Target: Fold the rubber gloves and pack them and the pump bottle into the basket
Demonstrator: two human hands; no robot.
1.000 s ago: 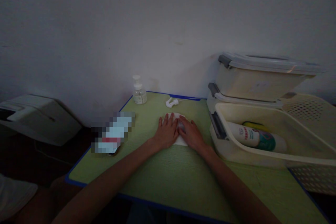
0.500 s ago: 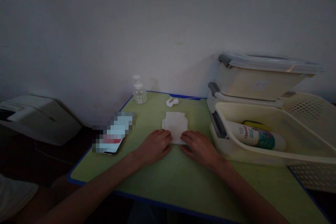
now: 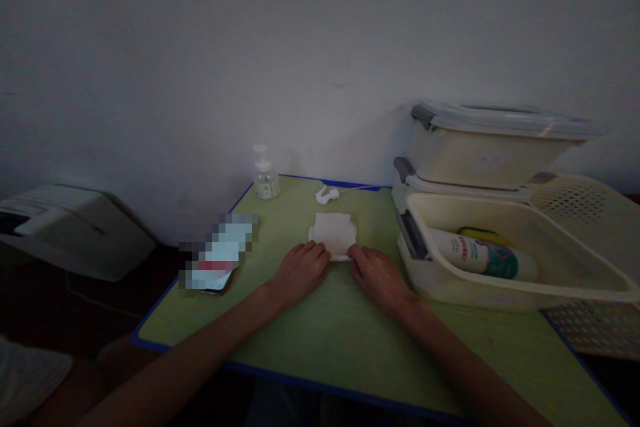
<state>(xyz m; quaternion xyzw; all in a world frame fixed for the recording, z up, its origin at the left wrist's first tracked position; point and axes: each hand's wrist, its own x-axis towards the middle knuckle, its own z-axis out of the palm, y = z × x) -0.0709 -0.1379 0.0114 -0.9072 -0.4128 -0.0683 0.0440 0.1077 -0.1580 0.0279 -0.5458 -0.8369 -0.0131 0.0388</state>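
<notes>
A folded white cloth [image 3: 334, 232] lies on the green table [image 3: 320, 340], near the middle. My left hand [image 3: 300, 271] rests at the cloth's near left corner with its fingers curled onto the edge. My right hand [image 3: 379, 275] sits at the near right corner, fingers likewise bent and pinching the near edge. The near edge of the cloth looks folded up between the two hands. Both forearms stretch across the table from the near side.
A phone [image 3: 216, 255] lies at the table's left edge. A pump bottle [image 3: 265, 173] and a white spray nozzle [image 3: 327, 195] stand by the wall. An open bin [image 3: 505, 257] holding bottles and stacked lidded boxes [image 3: 493, 145] fill the right side.
Both hands drew back from on top of the cloth to its near edge, uncovering it. They then moved forward slightly, and the cloth now looks shorter.
</notes>
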